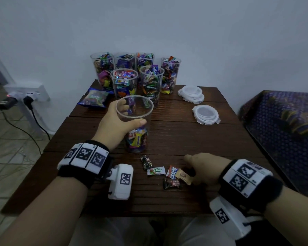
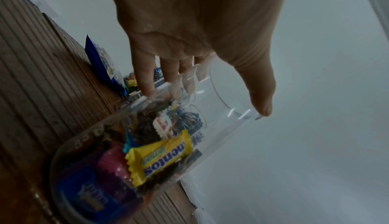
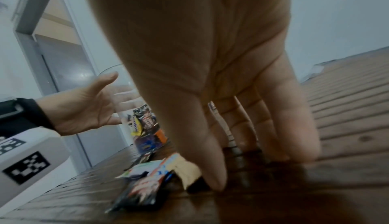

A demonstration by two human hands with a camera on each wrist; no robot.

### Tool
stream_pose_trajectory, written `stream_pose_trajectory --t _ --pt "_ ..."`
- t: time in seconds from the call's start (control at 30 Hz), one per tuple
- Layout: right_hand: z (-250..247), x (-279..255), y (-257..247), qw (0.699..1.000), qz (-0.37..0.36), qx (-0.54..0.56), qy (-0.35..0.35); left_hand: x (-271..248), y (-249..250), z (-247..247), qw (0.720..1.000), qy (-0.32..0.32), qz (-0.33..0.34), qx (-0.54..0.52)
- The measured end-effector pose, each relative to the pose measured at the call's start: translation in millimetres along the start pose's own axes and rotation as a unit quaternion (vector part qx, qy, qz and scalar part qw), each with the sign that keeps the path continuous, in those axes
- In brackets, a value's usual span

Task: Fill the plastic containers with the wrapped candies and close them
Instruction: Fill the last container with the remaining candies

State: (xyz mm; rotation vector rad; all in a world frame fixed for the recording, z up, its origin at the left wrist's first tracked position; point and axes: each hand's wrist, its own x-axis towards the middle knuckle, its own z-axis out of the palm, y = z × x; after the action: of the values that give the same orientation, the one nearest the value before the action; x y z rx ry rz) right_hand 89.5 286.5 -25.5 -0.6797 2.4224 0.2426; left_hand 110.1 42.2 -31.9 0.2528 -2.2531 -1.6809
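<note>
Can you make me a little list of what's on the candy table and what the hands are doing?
left hand: holds the clear cup near its rim
clear cup: upright on the wooden table, partly filled with candies
right hand: fingertips down on the table beside the loose candies
loose candies: five, in front of the cup
filled cups: six at the back, no lids on
lids: white, lying on the right side of the table
candy bag: blue, left of the cups
</note>
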Motion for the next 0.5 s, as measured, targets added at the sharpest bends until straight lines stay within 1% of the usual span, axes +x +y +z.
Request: stream_pose_trajectory --t 0.07,0.13,0.23,0.3,0.37,0.5 --pt "0 2 -8 0.999 -0.023 0.014 0.024 0 0 0 1.000 0.000 -0.001 0.000" --pt "-2 3 -15 0.998 -0.047 0.033 0.033 0 1 0 1.000 0.000 0.001 0.000" --pt "-6 2 -27 0.997 -0.068 0.042 0.002 0 0 1 1.000 0.002 0.001 -0.002" --pt "-5 2 -36 0.997 -0.070 0.015 -0.012 -1 1 1 1.000 0.002 0.000 -0.005" --pt "-5 5 -44 0.997 -0.078 -0.006 -0.007 0 1 1 1.000 0.002 0.000 -0.007" --pt "-8 11 -53 0.994 -0.110 -0.003 0.014 -1 0 1 1.000 0.003 -0.001 -0.007"
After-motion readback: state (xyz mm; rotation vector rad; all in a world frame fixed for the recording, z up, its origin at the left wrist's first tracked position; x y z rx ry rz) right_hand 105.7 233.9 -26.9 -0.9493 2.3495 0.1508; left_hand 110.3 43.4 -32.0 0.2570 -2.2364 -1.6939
